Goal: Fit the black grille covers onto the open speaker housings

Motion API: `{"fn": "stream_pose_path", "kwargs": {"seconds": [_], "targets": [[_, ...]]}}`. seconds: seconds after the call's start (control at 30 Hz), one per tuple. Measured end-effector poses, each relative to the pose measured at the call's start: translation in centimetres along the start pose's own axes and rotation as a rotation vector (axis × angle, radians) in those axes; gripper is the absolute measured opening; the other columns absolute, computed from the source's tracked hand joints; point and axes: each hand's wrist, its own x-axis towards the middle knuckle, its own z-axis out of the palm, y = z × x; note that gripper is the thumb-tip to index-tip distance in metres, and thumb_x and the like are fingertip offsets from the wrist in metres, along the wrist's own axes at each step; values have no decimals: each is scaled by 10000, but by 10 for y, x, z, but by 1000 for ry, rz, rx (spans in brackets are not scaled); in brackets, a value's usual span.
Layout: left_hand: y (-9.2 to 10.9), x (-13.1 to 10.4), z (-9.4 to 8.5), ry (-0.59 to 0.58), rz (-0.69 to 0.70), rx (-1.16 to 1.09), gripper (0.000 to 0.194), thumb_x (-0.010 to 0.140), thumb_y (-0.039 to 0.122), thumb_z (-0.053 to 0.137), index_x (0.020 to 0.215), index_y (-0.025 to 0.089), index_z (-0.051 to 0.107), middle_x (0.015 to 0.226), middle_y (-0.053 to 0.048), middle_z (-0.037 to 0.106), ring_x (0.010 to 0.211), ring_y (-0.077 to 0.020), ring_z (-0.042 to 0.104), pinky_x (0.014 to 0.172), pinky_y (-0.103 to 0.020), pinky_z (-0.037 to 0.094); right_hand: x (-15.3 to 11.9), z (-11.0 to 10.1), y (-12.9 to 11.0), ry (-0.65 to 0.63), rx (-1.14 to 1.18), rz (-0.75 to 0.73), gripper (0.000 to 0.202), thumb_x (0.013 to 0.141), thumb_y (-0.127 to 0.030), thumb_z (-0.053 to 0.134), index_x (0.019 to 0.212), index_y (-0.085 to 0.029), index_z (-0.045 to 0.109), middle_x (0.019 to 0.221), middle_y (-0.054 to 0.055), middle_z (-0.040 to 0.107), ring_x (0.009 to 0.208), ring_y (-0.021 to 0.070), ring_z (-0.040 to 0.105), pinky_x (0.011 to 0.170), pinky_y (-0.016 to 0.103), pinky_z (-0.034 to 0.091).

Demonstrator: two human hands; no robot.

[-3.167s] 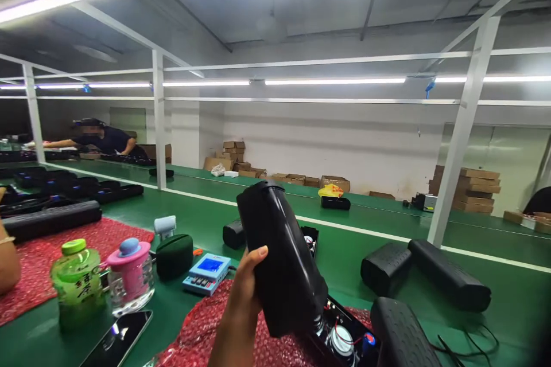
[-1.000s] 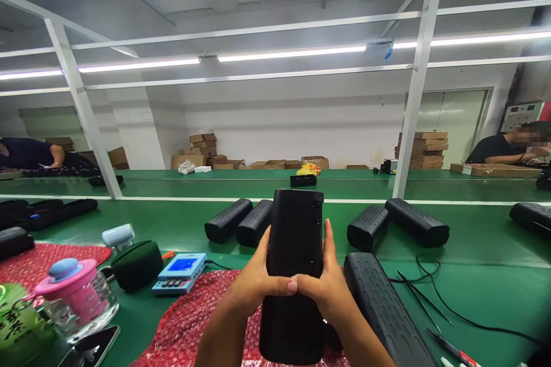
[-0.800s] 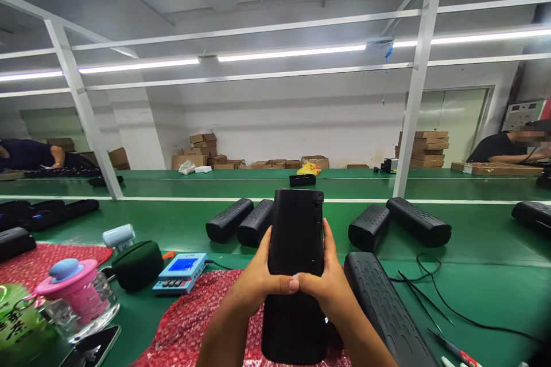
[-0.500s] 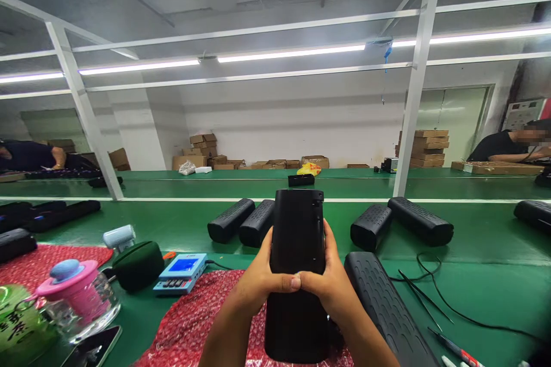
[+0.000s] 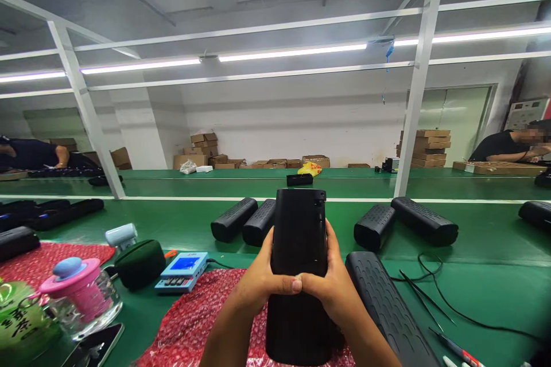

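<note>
A: How are the hands now?
B: Both clasp one black case [image 5: 299, 252], left hand [image 5: 264, 278] and right hand [image 5: 331, 284], fingers round its sides, thumb tips meeting across its front.

A: And earlier?
B: Three seconds back, a single hand in view held a black case at a slant. Now two hands hold one near upright, over the red wrap [image 5: 202, 315]. Half a second ago the grip looked the same.

A: Count outward.
B: One ridged case [image 5: 391, 304] by the right forearm. On the belt [image 5: 482, 235] behind, two cases to the left [image 5: 235, 218], two to the right [image 5: 425, 221]; these four have slid slightly rightward against the post [image 5: 419, 92] within the last second. One more at the right edge [image 5: 536, 215].

A: Left side?
B: One meter [image 5: 183, 271], one jug [image 5: 81, 298], one bottle [image 5: 23, 318], one phone [image 5: 97, 347].
</note>
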Motion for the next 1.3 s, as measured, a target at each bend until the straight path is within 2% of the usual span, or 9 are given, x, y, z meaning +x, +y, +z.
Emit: {"fn": "stream_pose_path", "kwargs": {"seconds": [0.33,0.9,1.3], "targets": [[3,-2,3,20,-1,16,986,485,228,860,1330,209,352,1254,-144,577,1202,-381,513,997,-487,412,-3,2,-4,-6,-30,-1,1135,536,-161,710,1463,-269,64,1340,97,495,1139,290,563,979,452,451],[3,-3,7,18,10,-46,1034,498,190,852,1378,215,310,1285,-144,568,1219,-373,506,1038,-501,392,-3,-3,1,-23,-62,-28,1092,579,-161,699,1464,-305,76,1376,84,460,1159,290,547,983,461,448],[3,-3,5,31,1,-35,1045,489,172,842,1367,202,276,1320,-158,543,1242,-362,490,1046,-484,388,-4,-3,-1,-20,-87,-28,1092,582,-171,703,1463,-310,72,1419,80,391,1254,281,461,1049,465,381]]}}
